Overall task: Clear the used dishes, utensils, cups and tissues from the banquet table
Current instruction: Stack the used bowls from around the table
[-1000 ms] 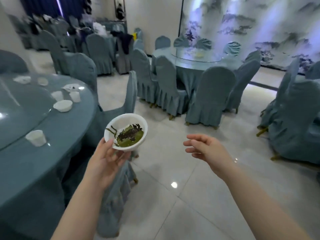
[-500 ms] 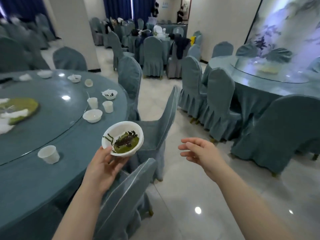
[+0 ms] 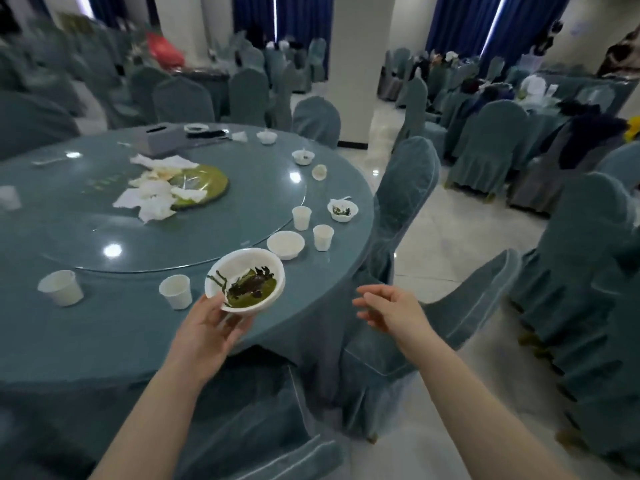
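Observation:
My left hand (image 3: 207,332) holds a white bowl (image 3: 245,279) with green and dark leftovers above the near edge of the round banquet table (image 3: 104,327). My right hand (image 3: 389,308) hovers open beside the table edge, holding nothing. On the table stand white cups (image 3: 176,291) (image 3: 62,287) (image 3: 302,217) (image 3: 323,237), an empty white bowl (image 3: 286,244), and a bowl with scraps (image 3: 343,210). Crumpled tissues (image 3: 156,195) lie over a green plate (image 3: 202,181) on the glass turntable (image 3: 173,244).
A grey tissue box (image 3: 162,138) and more small dishes (image 3: 303,156) sit at the far side. Covered chairs (image 3: 407,202) ring the table; one chair back (image 3: 460,306) is right below my right hand. A white pillar (image 3: 355,64) and other set tables stand behind.
The view has swung left from the aisle to the round table. The bowl stays in my left hand and now hangs over the table edge; my right hand stays open.

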`<action>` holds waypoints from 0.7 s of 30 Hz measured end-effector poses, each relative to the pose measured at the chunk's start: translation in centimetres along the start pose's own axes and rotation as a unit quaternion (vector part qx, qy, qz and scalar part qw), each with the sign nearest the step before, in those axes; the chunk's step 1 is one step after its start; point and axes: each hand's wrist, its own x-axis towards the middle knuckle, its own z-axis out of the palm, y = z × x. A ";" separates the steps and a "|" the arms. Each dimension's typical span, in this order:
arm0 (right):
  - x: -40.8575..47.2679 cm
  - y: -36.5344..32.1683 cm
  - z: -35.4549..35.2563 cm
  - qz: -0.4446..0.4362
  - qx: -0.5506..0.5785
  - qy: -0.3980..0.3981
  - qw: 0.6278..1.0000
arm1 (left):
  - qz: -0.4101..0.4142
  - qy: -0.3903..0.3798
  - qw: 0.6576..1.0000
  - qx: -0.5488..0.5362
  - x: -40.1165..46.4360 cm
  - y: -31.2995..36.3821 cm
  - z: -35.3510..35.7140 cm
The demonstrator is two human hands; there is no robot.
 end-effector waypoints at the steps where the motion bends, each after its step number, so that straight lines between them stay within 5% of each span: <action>1: 1.4 0.2 0.2 0.003 -0.009 -0.012 1.000 | 0.006 0.011 1.000 -0.005 1.1 0.2 0.2; 21: 32.0 3.6 9.0 0.166 -0.146 -0.183 0.958 | 0.127 0.199 0.971 -0.047 13.7 0.1 1.0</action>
